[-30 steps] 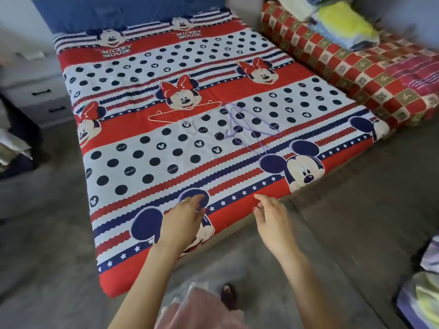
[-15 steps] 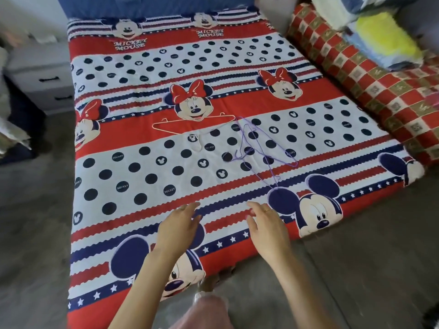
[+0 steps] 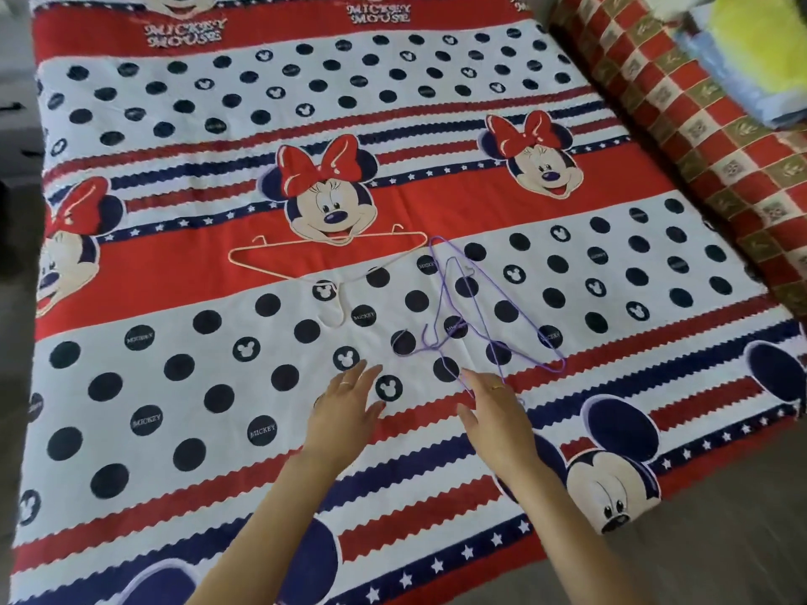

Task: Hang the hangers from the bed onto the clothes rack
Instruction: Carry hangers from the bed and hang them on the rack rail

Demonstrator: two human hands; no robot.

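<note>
Reaching out over the bed (image 3: 131,238), both bare arms extended from the lower edge of the view. Left hand (image 3: 345,403) spread flat, fingers apart and empty, hovering above the polka-dot band of the red, white and navy cartoon-mouse bedspread; a ring visible on one finger. Right hand (image 3: 493,412) likewise open, fingers loosely extended, holding nothing, with a ring on one finger. Right fingertips (image 3: 469,375) just at the near end of the purple hangers (image 3: 480,316); actual touch cannot be told. Purple hangers lying flat on the bedspread, thin wire, tangled one over another, how many cannot be told, spread from near the red band down toward the zigzag stripes, hooks pointing toward the left hand. Beige hanger (image 3: 325,248) lying flat farther up the bed, to the left of the purple ones, its straight bar beneath a printed mouse face with a red bow, its hook curling down onto the dotted band. Beige hanger's right corner just beside the top of the purple tangle, well apart from both hands. Red and tan checked blanket (image 3: 698,137) running along the right side of the bed, with a blue and yellow folded pile (image 3: 751,58) on top of it. Grey floor (image 3: 720,539) at lower right.
</note>
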